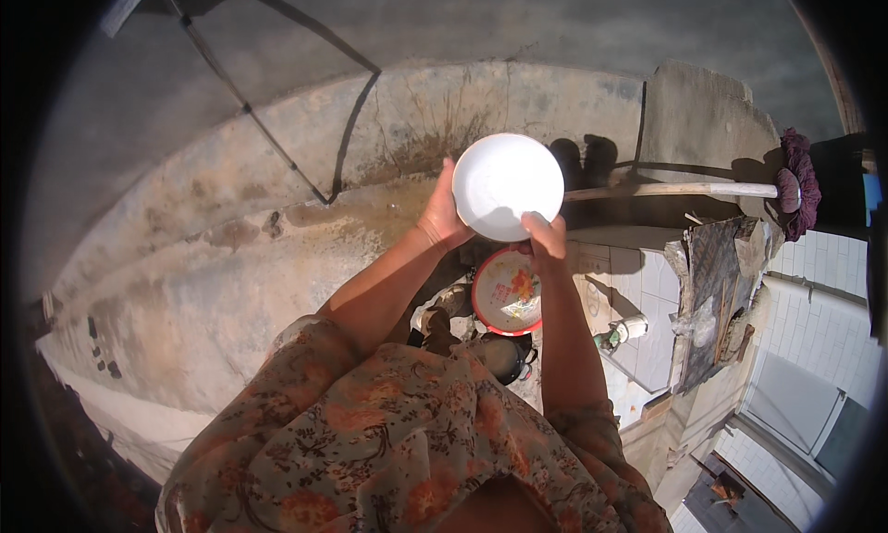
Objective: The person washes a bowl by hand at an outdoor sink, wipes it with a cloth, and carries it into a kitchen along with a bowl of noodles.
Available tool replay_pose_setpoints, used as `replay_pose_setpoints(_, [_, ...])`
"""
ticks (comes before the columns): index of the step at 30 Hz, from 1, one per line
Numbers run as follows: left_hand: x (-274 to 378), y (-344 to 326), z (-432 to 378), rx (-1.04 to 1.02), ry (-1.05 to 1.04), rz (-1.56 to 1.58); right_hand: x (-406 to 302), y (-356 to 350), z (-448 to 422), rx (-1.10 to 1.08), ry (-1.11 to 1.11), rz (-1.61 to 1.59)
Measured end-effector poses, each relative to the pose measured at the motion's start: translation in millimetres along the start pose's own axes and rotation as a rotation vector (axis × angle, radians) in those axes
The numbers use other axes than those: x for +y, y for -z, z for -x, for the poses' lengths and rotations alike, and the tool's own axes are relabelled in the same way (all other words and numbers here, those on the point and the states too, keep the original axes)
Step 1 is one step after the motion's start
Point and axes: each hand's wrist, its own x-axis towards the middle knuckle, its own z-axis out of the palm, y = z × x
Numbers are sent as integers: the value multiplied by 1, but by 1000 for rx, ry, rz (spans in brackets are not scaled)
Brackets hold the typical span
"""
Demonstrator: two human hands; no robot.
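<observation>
Both my hands hold a round white bowl (503, 183) over a sunlit concrete ledge, its pale inside turned towards me. My left hand (444, 207) grips its left rim, mostly from below. At the lower right edge, my right hand (546, 238) has its thumb over the rim, with the other fingers largely hidden. Below the bowl stands a red-rimmed basin (489, 304) with a flower pattern on its base; my right wrist and forearm cover part of its right side. Whether the basin holds water cannot be told.
A mop's wooden handle (666, 188) runs right to its purple head (798, 186). A white bottle (631, 328) stands or lies on pale tiles (652, 283), which cannot be told. Broken boards (714, 297) lie further right. A thin metal pole (246, 108) slants at upper left.
</observation>
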Motion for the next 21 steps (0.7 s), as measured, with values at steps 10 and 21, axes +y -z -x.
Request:
replay_pose_setpoints(10, [18,30,-23,82,71,-298,5,-10,-39,262,509,696])
replay_pose_setpoints(21, [60,68,-15,371,61,-569,0,12,24,136,556,790])
